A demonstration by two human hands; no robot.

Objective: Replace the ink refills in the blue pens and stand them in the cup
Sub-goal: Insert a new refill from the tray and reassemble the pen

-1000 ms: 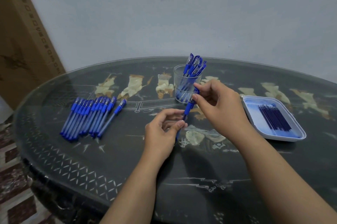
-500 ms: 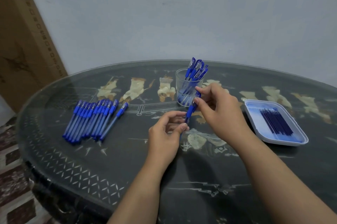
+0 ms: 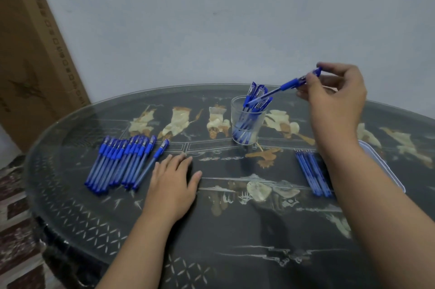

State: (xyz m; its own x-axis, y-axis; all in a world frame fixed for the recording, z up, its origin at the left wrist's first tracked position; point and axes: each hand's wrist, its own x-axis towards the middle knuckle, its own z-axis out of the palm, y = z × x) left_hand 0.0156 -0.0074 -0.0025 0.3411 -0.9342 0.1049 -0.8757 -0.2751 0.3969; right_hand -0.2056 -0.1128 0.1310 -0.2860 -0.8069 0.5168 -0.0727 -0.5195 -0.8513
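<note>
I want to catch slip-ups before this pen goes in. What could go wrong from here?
1. The pen pinched by the right hand comes at the cup on a slant. It may snag on the pens standing inside or tip the cup.
2. The right forearm passes close by the refills, so lowering it could scatter them.
3. The left hand lies flat beside the row of pens, and a careless sweep could roll them.

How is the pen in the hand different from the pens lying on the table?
The held pen is up in the air, tilted over the cup; the table pens lie flat. The right hand pinches the held pen; no hand holds the table pens. The held pen is alone; the table pens lie side by side. All are blue.
</note>
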